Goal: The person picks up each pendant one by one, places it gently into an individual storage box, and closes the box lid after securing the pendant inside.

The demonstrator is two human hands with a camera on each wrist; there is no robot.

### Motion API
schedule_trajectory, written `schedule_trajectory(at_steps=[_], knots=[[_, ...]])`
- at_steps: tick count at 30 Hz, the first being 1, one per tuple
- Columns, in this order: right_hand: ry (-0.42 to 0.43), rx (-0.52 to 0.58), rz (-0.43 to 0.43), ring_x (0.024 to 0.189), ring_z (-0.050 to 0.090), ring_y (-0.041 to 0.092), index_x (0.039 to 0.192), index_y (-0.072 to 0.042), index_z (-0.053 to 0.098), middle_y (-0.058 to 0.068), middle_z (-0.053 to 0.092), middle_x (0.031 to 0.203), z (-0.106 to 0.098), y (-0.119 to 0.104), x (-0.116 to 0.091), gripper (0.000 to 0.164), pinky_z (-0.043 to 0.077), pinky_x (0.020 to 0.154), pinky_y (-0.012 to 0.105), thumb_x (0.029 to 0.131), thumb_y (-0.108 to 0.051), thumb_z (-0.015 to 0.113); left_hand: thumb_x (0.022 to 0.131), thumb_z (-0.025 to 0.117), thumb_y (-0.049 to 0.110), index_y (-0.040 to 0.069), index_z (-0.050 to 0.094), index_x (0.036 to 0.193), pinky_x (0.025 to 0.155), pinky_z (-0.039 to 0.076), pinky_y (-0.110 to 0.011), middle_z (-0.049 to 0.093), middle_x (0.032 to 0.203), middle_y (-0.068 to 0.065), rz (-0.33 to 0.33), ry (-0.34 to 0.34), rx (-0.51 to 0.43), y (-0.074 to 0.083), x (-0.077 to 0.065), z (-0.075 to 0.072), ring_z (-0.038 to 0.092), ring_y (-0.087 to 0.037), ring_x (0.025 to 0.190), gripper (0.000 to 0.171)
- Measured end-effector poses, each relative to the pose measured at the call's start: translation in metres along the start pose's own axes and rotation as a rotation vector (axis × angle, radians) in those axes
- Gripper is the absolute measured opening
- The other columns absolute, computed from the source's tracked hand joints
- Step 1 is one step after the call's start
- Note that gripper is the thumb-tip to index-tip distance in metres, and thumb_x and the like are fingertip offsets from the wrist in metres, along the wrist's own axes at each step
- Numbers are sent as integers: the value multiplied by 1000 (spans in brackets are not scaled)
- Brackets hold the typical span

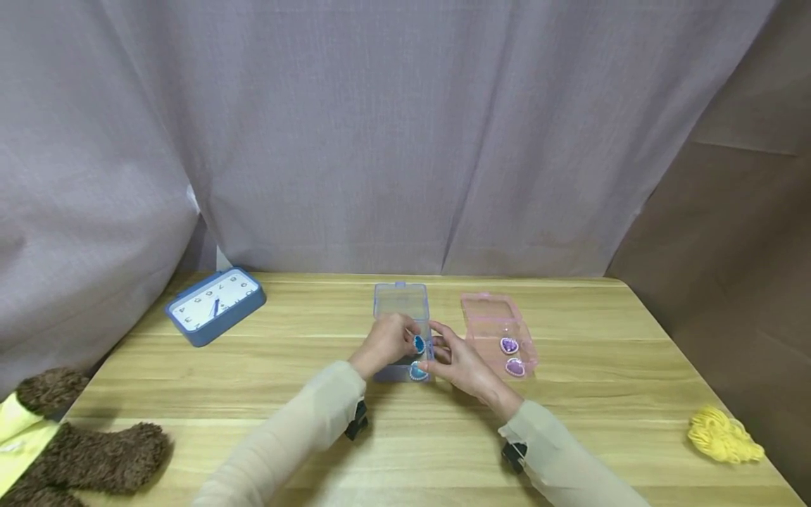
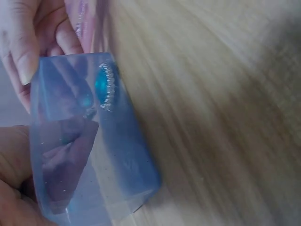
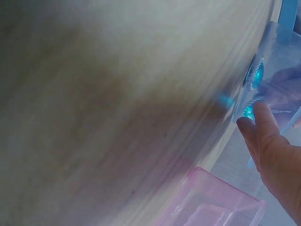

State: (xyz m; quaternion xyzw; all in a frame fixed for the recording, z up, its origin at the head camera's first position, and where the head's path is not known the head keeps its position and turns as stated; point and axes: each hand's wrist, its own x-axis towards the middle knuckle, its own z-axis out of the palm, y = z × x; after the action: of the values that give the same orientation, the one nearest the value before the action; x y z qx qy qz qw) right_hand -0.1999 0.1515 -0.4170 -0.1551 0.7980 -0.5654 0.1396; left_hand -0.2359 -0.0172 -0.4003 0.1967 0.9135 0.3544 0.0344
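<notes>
A clear blue plastic box (image 1: 401,301) stands with its lid open at the middle of the table. Over it, my left hand (image 1: 389,339) reaches inside with curled fingers, pinching the edge of a dark blue heart-shaped gem (image 1: 419,344) with a beaded rim. A lighter blue gem (image 1: 417,371) lies in the box's front right corner, also visible through the wall in the left wrist view as a turquoise gem (image 2: 101,84). My right hand (image 1: 465,364) grips the box's right wall, thumb at the rim and fingers along the outside.
Right of the blue box lies an open pink box (image 1: 491,307) holding a purple gem (image 1: 509,346) and a lilac gem (image 1: 515,367). A blue clock (image 1: 215,306) is at the back left, a brown plush toy (image 1: 108,458) at the front left, yellow yarn (image 1: 724,435) at the right edge.
</notes>
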Motion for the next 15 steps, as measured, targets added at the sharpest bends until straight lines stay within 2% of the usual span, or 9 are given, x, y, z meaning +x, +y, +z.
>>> schedule_trajectory(at_steps=[5, 15], knots=[[17, -12, 20, 126, 46, 39, 147, 0, 17, 30, 42, 136, 0, 0, 0, 82, 44, 101, 38, 85, -13, 69, 73, 76, -1, -2, 70, 94, 67, 57, -24, 72, 89, -13, 6, 4, 68, 1, -1, 2, 69, -22, 79, 22], [0, 5, 1, 126, 44, 41, 147, 2, 17, 32, 42, 135, 0, 0, -1, 80, 43, 102, 40, 86, -11, 67, 73, 76, -2, -3, 71, 95, 71, 57, -26, 71, 91, -14, 6, 19, 55, -3, -1, 0, 69, -23, 81, 22]])
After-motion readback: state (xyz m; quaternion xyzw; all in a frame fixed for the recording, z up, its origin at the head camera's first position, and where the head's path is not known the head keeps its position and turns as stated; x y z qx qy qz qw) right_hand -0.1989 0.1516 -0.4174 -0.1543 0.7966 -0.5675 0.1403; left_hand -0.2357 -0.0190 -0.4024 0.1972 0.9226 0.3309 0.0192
